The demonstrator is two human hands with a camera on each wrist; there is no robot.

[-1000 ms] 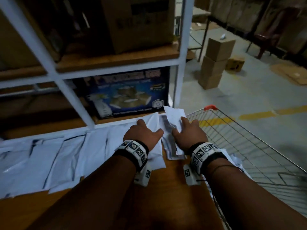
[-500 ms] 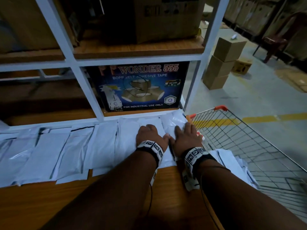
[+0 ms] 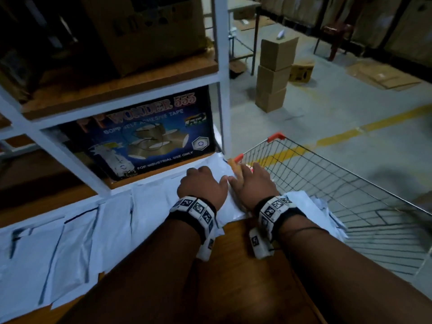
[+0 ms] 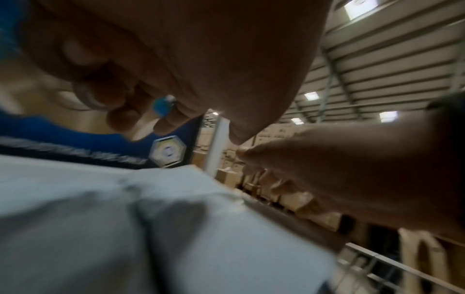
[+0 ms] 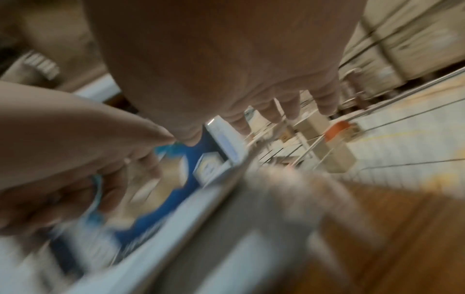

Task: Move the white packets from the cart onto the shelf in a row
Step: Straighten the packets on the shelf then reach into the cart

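Left hand [image 3: 203,186] palm-down, fingers loosely bent, resting on the flat white plastic packet [image 3: 222,181] at the right end of the row; nothing clasped or pinched. Right hand [image 3: 253,183] just beside it at 3 o'clock, fingers extended and spread, lying over the same packet's right edge near the orange-capped cart corner; likewise gripping nothing, though fingertip contact cannot be confirmed through the blur. From the hands outward toward 9 o'clock: overlapping row of white packets [image 3: 70,235] laid along the front of the brown wooden shelf board [image 3: 240,265], reaching the frame edge. At 12 o'clock, behind the row: dark blue printed adhesive-tape carton [image 3: 149,134] inside the white metal rack. At 3 to 4 o'clock: silver wire shopping cart [image 3: 339,183], with a crumpled heap of white packets [image 3: 315,211] against its near side. Judged progress: row well advanced, latest packet apparently being pressed flat; remaining heap in the cart not yet transferred.
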